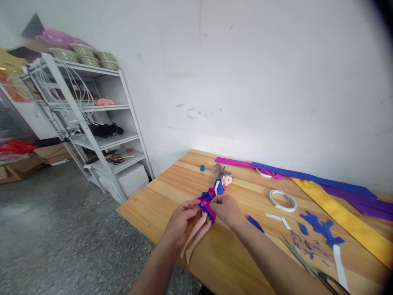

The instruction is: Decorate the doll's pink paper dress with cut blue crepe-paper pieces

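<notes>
A small doll (pixel 221 180) with brown hair lies on the wooden table (pixel 159 192), head away from me and bare legs toward me. It wears a blue top and a pink and blue paper skirt (pixel 206 203). My left hand (pixel 179 223) pinches the left edge of the skirt at the doll's hip. My right hand (pixel 227 209) presses on the skirt's right side at the waist. Both hands hold the doll against the table.
A roll of white tape (pixel 283 200) and blue paper scraps (pixel 317 227) lie to the right. Scissors (pixel 319 275) rest near the front right edge. Pink, blue, yellow and purple paper strips (pixel 344 217) line the wall. A small blue cap (pixel 202 168) stands behind the doll. White shelving (pixel 92 123) stands at left.
</notes>
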`<state>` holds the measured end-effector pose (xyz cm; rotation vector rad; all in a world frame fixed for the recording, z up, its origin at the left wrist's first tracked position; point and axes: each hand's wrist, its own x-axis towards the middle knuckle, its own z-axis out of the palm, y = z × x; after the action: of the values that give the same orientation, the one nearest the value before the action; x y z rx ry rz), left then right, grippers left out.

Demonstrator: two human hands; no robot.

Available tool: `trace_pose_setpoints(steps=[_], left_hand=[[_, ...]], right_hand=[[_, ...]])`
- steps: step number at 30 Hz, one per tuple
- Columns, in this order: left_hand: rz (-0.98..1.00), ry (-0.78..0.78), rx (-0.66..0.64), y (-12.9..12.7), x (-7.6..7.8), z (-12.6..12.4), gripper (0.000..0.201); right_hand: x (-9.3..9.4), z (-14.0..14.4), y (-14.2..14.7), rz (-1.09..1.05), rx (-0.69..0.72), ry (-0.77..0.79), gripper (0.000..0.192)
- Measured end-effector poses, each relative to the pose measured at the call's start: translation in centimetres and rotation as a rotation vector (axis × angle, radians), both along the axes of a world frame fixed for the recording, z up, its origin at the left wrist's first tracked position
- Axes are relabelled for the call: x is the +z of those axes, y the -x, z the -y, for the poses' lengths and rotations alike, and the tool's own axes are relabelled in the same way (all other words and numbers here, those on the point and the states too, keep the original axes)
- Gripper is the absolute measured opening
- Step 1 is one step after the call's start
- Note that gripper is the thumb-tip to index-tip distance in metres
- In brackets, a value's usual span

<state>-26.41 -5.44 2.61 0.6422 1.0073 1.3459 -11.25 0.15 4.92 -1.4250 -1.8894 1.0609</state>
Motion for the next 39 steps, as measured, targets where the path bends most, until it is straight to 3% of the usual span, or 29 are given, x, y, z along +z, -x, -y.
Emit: trace_pose_setpoints(steps=[6, 10, 20, 26, 35, 39], left_hand=[[-0.010, 0.007, 0.036, -0.1, 0.2, 0.1, 0.031], [-0.005, 0.017, 0.031, -0.2, 0.5, 0.2, 0.029], [0.044, 0.070, 0.020, 0.0, 0.4, -0.1, 0.027], [0.147, 0.105, -0.004, 0.1, 0.7, 0.0, 0.024], [0.201, 0.096, 0.017, -0.4, 0.9, 0.4, 0.021], [0.160, 0.091, 0.038, -0.4, 0.8, 0.5, 0.020]], right_hand=[[-0.6, 1.4, -1.3, 0.022, 0.201, -0.420, 0.030], [-1.3, 1.8, -1.7, 0.115, 0.255, -0.550, 0.031], [-2.8, 2.0, -1.7, 0.296, 0.298, -0.724, 0.039], [-3.4, 2.4, -1.3, 0.432, 0.264, -0.721, 0.042], [-2.0, 3.3, -0.7, 0.680, 0.323, -0.825, 0.044], [-2.0, 3.8, -0.5, 0.649, 0.327, -0.805, 0.042]])
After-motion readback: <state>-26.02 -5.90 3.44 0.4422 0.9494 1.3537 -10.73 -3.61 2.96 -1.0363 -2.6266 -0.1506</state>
